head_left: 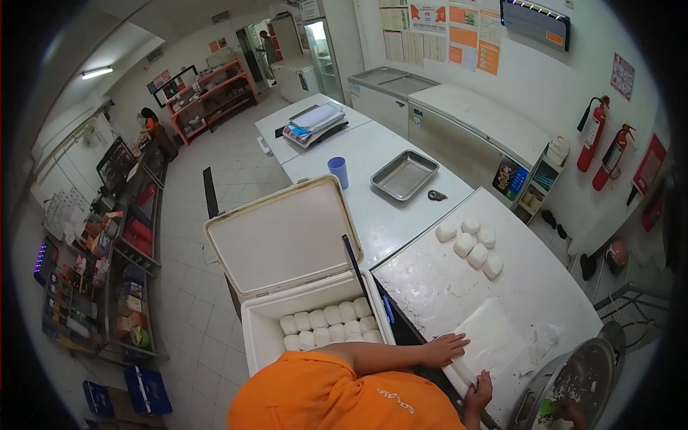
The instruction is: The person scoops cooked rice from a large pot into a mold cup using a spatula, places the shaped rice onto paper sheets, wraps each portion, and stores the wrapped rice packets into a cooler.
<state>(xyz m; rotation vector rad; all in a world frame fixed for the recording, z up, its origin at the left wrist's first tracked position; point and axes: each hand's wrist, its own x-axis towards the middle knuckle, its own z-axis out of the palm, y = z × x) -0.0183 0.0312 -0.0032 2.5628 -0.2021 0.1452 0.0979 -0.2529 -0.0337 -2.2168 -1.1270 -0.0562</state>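
Note:
My left hand (446,349) lies with fingers stretched out along the near edge of a white flat sheet (489,333). My right hand (479,390) has its fingers curled at the lower end of the sheet's rolled-looking edge. Whether the sheet is dough, cloth or plastic I cannot tell. Several rounded white blocks (464,245) sit farther back on the white worktop (416,265). Beside me, an open white cooler box (261,322) holds rows of similar white pieces (319,319), its lid (283,236) tipped up.
A large metal pot (527,398) is at lower right, where another person's hand (570,412) is beside a green item (547,408). A metal tray (405,175), purple cup (337,172), tape dispenser (436,195) and papers (316,118) occupy the farther table. Another person (159,135) is at the far left.

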